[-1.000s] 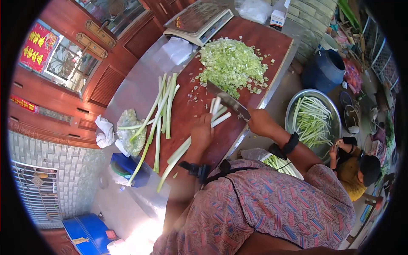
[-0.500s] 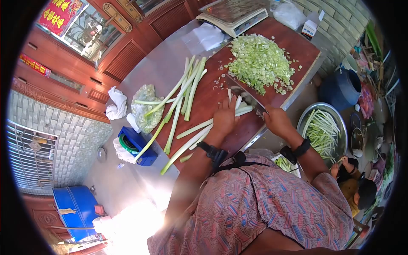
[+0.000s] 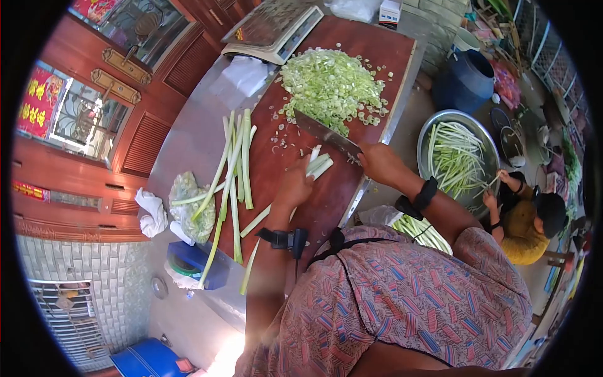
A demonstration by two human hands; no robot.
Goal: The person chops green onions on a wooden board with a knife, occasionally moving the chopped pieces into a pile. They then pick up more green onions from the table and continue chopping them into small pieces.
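My right hand point(image 3: 380, 163) is closed around the handle of a kitchen knife point(image 3: 328, 136). The broad blade lies low over the red-brown cutting board point(image 3: 342, 191), its tip at the near edge of a pile of chopped green onion point(image 3: 333, 87). My left hand point(image 3: 295, 181) grips a small bunch of green onion stalks point(image 3: 319, 164), whose pale ends stick out toward the blade. A gap shows between these ends and the knife. Left of that hand, several long green onions point(image 3: 235, 157) lie partly across the board.
A scale point(image 3: 273, 31) stands at the board's far end. A plastic bag point(image 3: 191, 204) and a blue box point(image 3: 210, 267) sit at left. On the right, a person point(image 3: 524, 220) handles stalks beside a metal basin point(image 3: 422, 141) of green onions. A blue barrel point(image 3: 461, 81) stands behind.
The head view has turned, shifting the board and pile leftward in the picture. The knife, earlier close beside the stalk ends, is now farther from them. Both hands keep their holds.
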